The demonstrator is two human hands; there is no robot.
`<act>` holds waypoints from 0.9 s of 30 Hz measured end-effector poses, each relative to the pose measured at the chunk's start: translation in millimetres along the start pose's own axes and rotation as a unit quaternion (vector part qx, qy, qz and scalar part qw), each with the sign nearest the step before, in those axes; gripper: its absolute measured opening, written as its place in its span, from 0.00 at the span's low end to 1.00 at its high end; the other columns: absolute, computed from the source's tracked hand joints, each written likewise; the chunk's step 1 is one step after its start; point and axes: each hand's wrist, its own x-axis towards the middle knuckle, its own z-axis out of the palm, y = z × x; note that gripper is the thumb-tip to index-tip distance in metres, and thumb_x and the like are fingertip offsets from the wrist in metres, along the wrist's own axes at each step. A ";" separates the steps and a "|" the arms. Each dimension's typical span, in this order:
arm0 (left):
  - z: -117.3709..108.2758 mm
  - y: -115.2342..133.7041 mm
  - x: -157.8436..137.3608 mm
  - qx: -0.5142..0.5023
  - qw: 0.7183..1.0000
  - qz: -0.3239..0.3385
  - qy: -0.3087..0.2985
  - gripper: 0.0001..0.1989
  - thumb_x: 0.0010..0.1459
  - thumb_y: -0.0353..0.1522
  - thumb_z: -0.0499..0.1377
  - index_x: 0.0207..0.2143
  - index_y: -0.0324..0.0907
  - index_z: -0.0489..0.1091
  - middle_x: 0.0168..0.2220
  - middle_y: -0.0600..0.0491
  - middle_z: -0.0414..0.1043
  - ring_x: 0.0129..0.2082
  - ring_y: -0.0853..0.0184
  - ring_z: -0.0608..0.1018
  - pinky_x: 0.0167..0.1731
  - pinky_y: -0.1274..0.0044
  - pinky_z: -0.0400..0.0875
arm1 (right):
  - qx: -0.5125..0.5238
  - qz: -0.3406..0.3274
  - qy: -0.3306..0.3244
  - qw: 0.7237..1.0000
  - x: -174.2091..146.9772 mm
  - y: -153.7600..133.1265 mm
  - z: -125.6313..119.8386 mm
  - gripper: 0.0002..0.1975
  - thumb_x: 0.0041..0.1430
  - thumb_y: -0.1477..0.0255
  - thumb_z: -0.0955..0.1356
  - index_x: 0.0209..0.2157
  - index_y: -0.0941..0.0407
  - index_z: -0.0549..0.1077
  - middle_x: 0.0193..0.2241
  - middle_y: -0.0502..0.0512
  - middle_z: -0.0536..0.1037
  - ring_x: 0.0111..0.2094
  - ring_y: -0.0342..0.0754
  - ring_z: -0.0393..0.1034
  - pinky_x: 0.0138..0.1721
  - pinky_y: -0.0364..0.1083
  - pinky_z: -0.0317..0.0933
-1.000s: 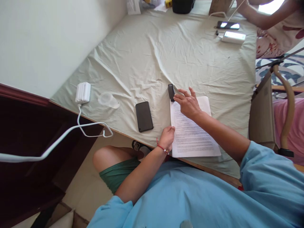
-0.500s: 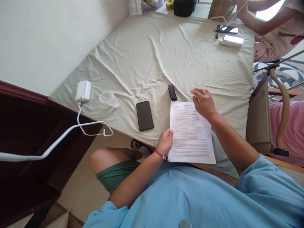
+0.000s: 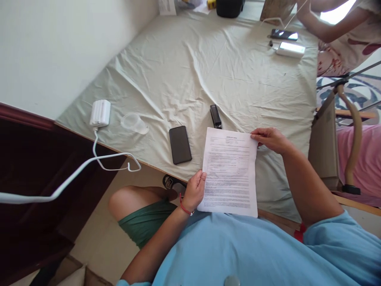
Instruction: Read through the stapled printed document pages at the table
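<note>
The lower edge of the printed paper [image 3: 229, 174] is held just in front of the blue shirt [image 3: 226, 246], over the near edge of the cloth-covered worktop [image 3: 166, 87]. Its left edge is pinched in the grip of the left hand [image 3: 195, 188], with the thumb laid on top; a red bracelet [image 3: 186, 210] is worn at that wrist. The upper right corner is pinched by the grip of the right hand [image 3: 270, 139], between thumb and fingers. Whether one sheet or several are held cannot be told.

A dark phone [image 3: 180, 145] is placed to the left of the paper, apart from it. Just beyond the top edge, a black stapler [image 3: 215, 116] is seen. Farther left, a clear plastic cup [image 3: 131, 122] is laid near a white charger [image 3: 100, 113].

At the far right, a white device [image 3: 291, 50] is set beside a second phone [image 3: 284, 34], near another person's arm [image 3: 324, 29].
</note>
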 end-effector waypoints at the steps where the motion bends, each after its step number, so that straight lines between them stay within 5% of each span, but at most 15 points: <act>1: -0.6 0.0 -0.8 0.000 1.000 -0.002 0.002 0.24 0.72 0.52 0.51 0.32 0.45 0.66 0.30 0.53 0.71 0.33 0.63 0.73 0.37 0.73 0.67 | 0.030 0.009 0.012 0.999 -0.9 1.1 3.8 0.24 0.51 0.48 0.78 0.35 0.54 0.82 0.28 0.52 0.80 0.29 0.46 0.73 0.32 0.46 0.72; 6: -4.1 -1.7 -3.6 -0.019 0.999 -0.019 0.025 0.24 0.71 0.53 0.53 0.30 0.45 0.66 0.28 0.54 0.70 0.32 0.63 0.73 0.37 0.73 0.67 | 0.065 -0.004 0.123 0.990 -1.6 9.2 20.8 0.21 0.48 0.52 0.80 0.30 0.56 0.80 0.19 0.48 0.74 0.19 0.40 0.63 0.19 0.42 0.61; 11: -9.4 -4.3 -3.6 0.001 0.999 -0.027 0.046 0.24 0.71 0.52 0.54 0.31 0.44 0.70 0.29 0.54 0.72 0.31 0.64 0.72 0.34 0.75 0.66 | 0.058 -0.026 0.170 0.983 -1.6 18.1 32.1 0.17 0.52 0.56 0.78 0.28 0.54 0.78 0.15 0.45 0.69 0.15 0.39 0.58 0.16 0.41 0.50; 17: -9.8 -10.4 -2.3 -0.046 0.997 -0.044 0.052 0.25 0.70 0.54 0.57 0.32 0.43 0.72 0.31 0.52 0.74 0.34 0.63 0.75 0.39 0.74 0.71 | 0.121 -0.041 0.113 0.985 -8.1 27.1 31.3 0.18 0.57 0.53 0.76 0.34 0.54 0.78 0.17 0.47 0.74 0.18 0.41 0.64 0.21 0.42 0.58; 27: -10.7 -18.1 -2.0 -0.063 0.996 -0.052 0.035 0.26 0.70 0.55 0.56 0.38 0.42 0.75 0.38 0.49 0.79 0.38 0.62 0.77 0.44 0.73 0.72 | -0.015 -0.065 0.199 0.978 -5.5 31.3 41.2 0.14 0.61 0.56 0.73 0.31 0.51 0.76 0.18 0.48 0.76 0.19 0.47 0.70 0.26 0.48 0.64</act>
